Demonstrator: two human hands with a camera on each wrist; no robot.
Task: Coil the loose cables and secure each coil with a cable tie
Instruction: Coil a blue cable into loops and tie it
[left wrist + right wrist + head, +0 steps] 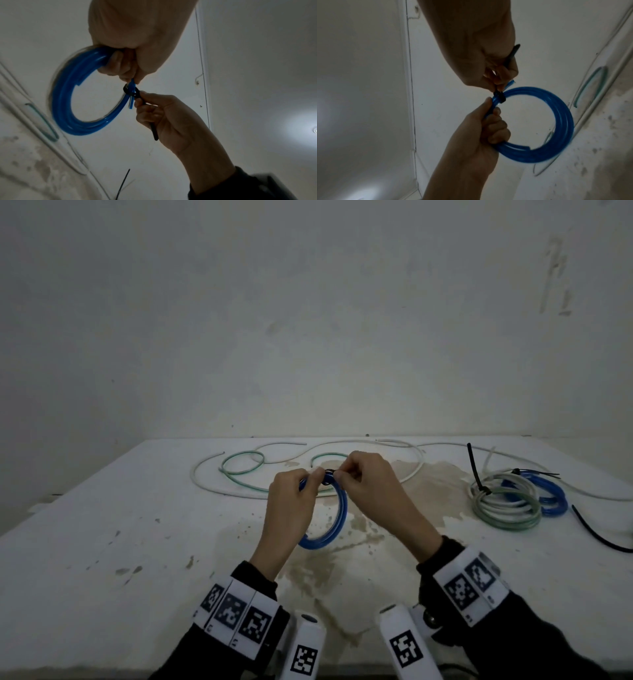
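Blue cable coil [337,520] held above worktop [137,525], gripped in left hand [291,501]. Black cable tie [135,93] looped round its top; tail pinched by right hand [373,484], pointing rightward.

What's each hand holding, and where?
Left hand grips the blue cable coil by its bundled strands, just beside the black cable tie. Right hand pinches the tie's tail next to the coil.

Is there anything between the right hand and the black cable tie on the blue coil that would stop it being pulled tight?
Nothing visible: the right hand already pinches the black cable tie, looped around the blue coil that the left hand grips.
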